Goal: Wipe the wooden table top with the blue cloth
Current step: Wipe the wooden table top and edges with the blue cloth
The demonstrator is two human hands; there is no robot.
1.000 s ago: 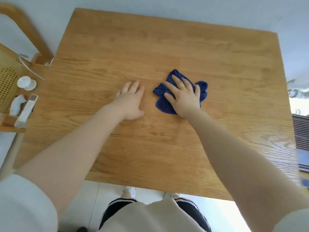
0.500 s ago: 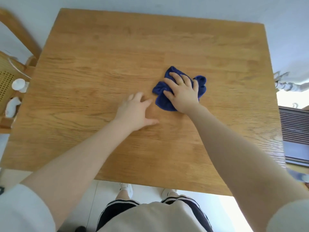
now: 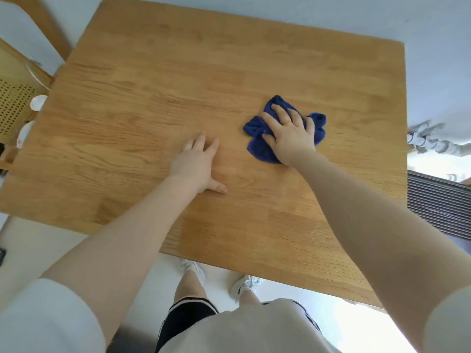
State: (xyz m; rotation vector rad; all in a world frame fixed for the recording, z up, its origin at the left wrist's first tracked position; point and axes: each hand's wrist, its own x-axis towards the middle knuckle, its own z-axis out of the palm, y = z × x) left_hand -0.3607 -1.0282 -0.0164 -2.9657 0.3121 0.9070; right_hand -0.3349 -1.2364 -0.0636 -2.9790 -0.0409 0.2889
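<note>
Now the blue cloth (image 3: 257,149), crumpled and dark, lies long axis left-right on the counter (image 3: 153,98); right hand (image 3: 289,135) fingers spread flat, pressing it, left hand (image 3: 197,164) fingers splayed, empty.

The person is wearing short white sleeves (image 3: 46,317), black shorts (image 3: 183,317) with white stripes, white sneakers (image 3: 246,285), and a thin ring (image 3: 287,121) on a right-hand finger.

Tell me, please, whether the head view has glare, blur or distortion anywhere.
In the head view, the floor at lower right is blown out white; the wide lens bends the wooden table top edges; the blue cloth and both hands, right and left, look fairly sharp, with soft shadows.
</note>
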